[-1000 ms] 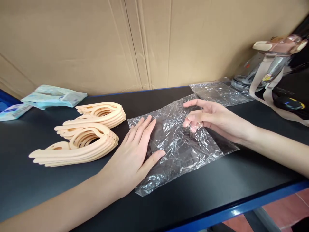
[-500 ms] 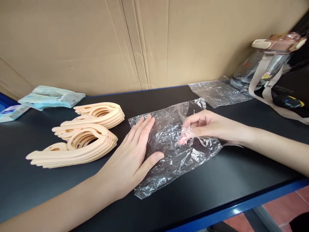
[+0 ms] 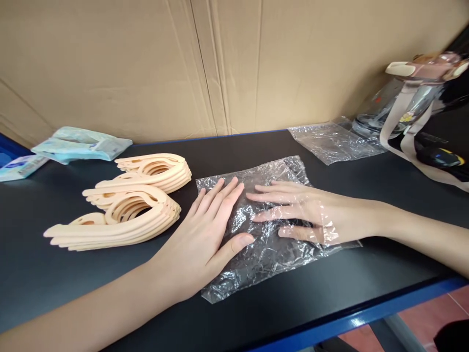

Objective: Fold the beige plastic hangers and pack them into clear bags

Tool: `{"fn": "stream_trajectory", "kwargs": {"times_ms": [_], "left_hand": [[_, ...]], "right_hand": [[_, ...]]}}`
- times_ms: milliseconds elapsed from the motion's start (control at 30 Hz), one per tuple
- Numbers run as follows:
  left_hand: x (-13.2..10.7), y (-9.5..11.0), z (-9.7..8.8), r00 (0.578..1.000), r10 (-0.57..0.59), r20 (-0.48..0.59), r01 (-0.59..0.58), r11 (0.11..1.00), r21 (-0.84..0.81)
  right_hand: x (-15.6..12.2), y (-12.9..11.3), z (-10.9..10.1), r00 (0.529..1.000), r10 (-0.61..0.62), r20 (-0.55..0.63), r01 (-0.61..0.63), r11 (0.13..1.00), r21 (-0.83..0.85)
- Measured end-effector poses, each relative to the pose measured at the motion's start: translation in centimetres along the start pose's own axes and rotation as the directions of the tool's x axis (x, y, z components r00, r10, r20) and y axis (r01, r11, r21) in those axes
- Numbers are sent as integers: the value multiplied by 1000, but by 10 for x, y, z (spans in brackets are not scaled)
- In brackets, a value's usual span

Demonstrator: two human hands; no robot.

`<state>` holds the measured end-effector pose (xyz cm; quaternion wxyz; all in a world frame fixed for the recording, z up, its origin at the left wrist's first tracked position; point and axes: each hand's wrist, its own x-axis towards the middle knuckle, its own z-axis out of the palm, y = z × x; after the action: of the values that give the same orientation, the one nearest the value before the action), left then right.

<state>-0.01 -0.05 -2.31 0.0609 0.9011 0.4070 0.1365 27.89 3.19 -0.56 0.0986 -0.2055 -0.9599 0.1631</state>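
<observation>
A clear plastic bag (image 3: 252, 266), crinkled and shiny, lies flat on the black table. My left hand (image 3: 207, 239) rests palm down on the bag's left part, with its fingers stretched out. From the right, my right hand (image 3: 315, 210) is inside the bag; a film edge crosses the back of the hand, and its fingers are spread flat toward my left hand. Neither hand grips anything. Left of the bag lie peach-coloured plastic folding hangers in a nearer stack (image 3: 146, 225) and a farther stack (image 3: 172, 178).
Behind the table (image 3: 348, 288) stands brown cardboard (image 3: 146, 73). A second clear bag (image 3: 330, 142) lies at the back right, beside a transparent bottle (image 3: 425, 93) with a strap. Light-blue wipes packs (image 3: 88, 144) lie at the back left. The table's blue edge (image 3: 351, 318) runs along the front.
My right hand has let go its pinch on the bag's film, slipped into the bag and spread its fingers. My left hand stays on the bag. The view has shifted slightly.
</observation>
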Motion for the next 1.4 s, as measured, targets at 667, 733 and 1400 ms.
{"fn": "stream_trajectory", "kwargs": {"times_ms": [667, 733, 1400], "left_hand": [[4, 8, -7, 974, -203, 102, 205, 979, -15], [4, 9, -8, 971, -212, 107, 215, 977, -18], [3, 9, -7, 993, 21, -117, 13, 958, 286]], "right_hand": [[0, -11, -1, 998, -48, -38, 47, 998, -31], [0, -7, 0, 998, -41, -41, 40, 999, -37], [-1, -2, -23, 665, 288, -689, -357, 933, 45]]}}
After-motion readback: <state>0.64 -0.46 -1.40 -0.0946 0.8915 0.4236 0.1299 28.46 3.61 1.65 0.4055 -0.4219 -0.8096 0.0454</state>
